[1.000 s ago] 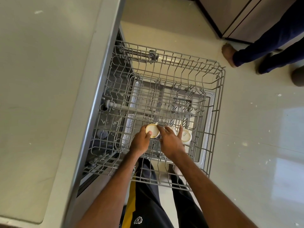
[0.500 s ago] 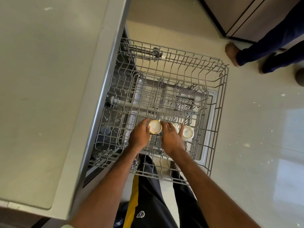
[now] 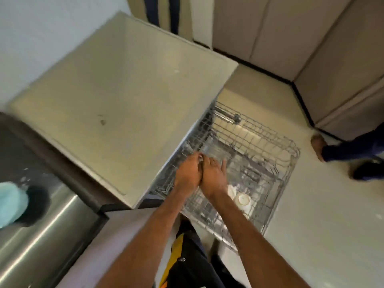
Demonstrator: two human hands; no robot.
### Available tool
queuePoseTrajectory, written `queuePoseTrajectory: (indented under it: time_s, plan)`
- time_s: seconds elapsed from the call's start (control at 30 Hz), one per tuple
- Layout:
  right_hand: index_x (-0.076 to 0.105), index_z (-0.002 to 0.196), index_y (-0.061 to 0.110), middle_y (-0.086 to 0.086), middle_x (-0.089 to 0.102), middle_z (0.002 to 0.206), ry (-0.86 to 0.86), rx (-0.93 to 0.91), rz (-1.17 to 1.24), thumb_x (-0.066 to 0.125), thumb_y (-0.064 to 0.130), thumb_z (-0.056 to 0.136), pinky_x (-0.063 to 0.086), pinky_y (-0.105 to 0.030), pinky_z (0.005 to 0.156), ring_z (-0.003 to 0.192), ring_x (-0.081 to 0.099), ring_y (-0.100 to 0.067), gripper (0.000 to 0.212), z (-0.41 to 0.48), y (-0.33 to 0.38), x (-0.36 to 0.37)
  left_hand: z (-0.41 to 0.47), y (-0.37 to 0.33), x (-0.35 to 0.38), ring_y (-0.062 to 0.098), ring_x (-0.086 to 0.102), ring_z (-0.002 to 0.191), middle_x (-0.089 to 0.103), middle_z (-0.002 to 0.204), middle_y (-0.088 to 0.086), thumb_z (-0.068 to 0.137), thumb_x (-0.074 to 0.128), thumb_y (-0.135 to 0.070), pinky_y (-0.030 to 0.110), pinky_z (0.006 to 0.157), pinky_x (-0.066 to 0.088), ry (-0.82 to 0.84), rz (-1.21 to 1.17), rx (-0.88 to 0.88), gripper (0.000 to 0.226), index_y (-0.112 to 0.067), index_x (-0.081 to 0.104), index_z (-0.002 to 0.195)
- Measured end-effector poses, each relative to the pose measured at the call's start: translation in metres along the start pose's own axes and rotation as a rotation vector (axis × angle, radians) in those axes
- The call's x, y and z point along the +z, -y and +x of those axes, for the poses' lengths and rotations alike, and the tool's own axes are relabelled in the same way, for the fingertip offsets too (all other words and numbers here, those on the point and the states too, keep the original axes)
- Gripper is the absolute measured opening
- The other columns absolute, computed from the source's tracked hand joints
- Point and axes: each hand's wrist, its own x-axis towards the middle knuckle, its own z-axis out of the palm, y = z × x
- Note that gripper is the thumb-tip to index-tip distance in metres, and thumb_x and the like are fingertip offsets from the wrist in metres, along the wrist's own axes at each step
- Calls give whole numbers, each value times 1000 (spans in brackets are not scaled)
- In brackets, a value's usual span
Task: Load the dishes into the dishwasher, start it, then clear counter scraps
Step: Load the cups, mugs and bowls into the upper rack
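The wire dishwasher rack (image 3: 288,163) is pulled out over the floor beside the counter. An upturned white cup (image 3: 242,199) sits in its near right part, with another white piece (image 3: 231,189) just behind it by my right wrist. Both hands are pressed together over the rack's left side, away from the cups. My left hand (image 3: 187,175) has its fingers bent down at the wires; blur hides whether it grips anything. The fingers of my right hand (image 3: 214,176) are fairly straight and its thumb sticks out.
A pale counter (image 3: 124,90) lies left of the rack, and a steel sink (image 3: 41,229) with a light blue cloth (image 3: 10,200) is at the lower left. Another person's legs (image 3: 353,150) stand on the floor at right. Beige cabinets (image 3: 291,38) line the back.
The view has swung left and up, bringing the sink and whole counter into sight. My hands have moved from the cups toward the rack's left side and now touch each other.
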Motion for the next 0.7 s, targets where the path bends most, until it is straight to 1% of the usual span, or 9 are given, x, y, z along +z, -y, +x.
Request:
queuePoseTrajectory:
  time_s: [0.13, 0.27, 0.33, 0.4, 0.47, 0.53, 0.6, 0.63, 0.7]
  plan:
    - [35, 149, 14, -4, 55, 140, -42, -211, 4, 59, 16, 89, 8, -48, 124, 135, 44, -21, 64, 0, 56, -24, -28, -4, -66, 22, 61, 111, 63, 126, 0, 99, 51, -24, 36, 97, 48, -219, -51, -31, 31, -23, 56, 129]
    - [52, 137, 6, -11, 63, 129, -102, -448, -1, 59, 15, 84, 31, -53, 114, 121, 57, -30, 54, -2, 125, -26, -68, 12, -133, 25, 60, 113, 59, 131, 1, 95, 53, -16, 40, 100, 47, -407, -143, -125, 40, -22, 54, 134]
    - [58, 130, 4, -11, 65, 122, -127, -595, 53, 48, 19, 84, 34, -55, 111, 115, 60, -32, 49, -14, 170, -21, -99, 31, -167, 21, 60, 111, 58, 132, -3, 95, 52, -17, 37, 101, 46, -507, -208, -185, 41, -25, 52, 135]
    - [57, 129, 8, -7, 64, 122, -85, -702, 101, 48, 17, 86, 31, -54, 113, 115, 59, -29, 45, -31, 211, -13, -133, 54, -194, 16, 60, 113, 57, 134, -8, 98, 50, -19, 33, 103, 45, -596, -210, -235, 40, -28, 49, 137]
    - [58, 128, 11, -5, 64, 124, -13, -798, 144, 45, 23, 87, 26, -53, 116, 118, 57, -26, 45, -51, 252, 2, -176, 86, -215, 11, 58, 115, 59, 131, -11, 97, 52, -22, 31, 103, 45, -696, -210, -306, 38, -31, 50, 134]
    - [61, 122, 13, -6, 66, 119, -10, -924, 176, 40, 30, 89, 32, -55, 113, 114, 60, -26, 42, -74, 292, 22, -221, 124, -231, 7, 58, 114, 62, 126, -14, 94, 55, -25, 31, 101, 47, -803, -215, -383, 36, -35, 53, 129]
    - [65, 114, 12, -8, 69, 110, -45, -1046, 193, 55, 17, 87, 42, -58, 106, 104, 66, -29, 30, -94, 327, 48, -264, 159, -246, 7, 61, 107, 63, 121, -15, 94, 57, -28, 33, 95, 51, -900, -230, -481, 33, -35, 54, 126]
    - [67, 112, 10, -9, 70, 108, -21, -1083, 185, 64, 7, 82, 44, -57, 104, 102, 66, -30, 30, -106, 345, 62, -285, 175, -253, 7, 63, 102, 64, 119, -16, 94, 58, -28, 33, 92, 52, -944, -244, -529, 31, -34, 55, 125]
    - [67, 115, 9, -10, 70, 111, 66, -1125, 142, 69, -3, 77, 44, -53, 105, 104, 65, -29, 40, -130, 385, 86, -326, 206, -274, 4, 63, 91, 65, 113, -16, 95, 59, -27, 29, 85, 53, -1043, -263, -583, 28, -32, 59, 122]
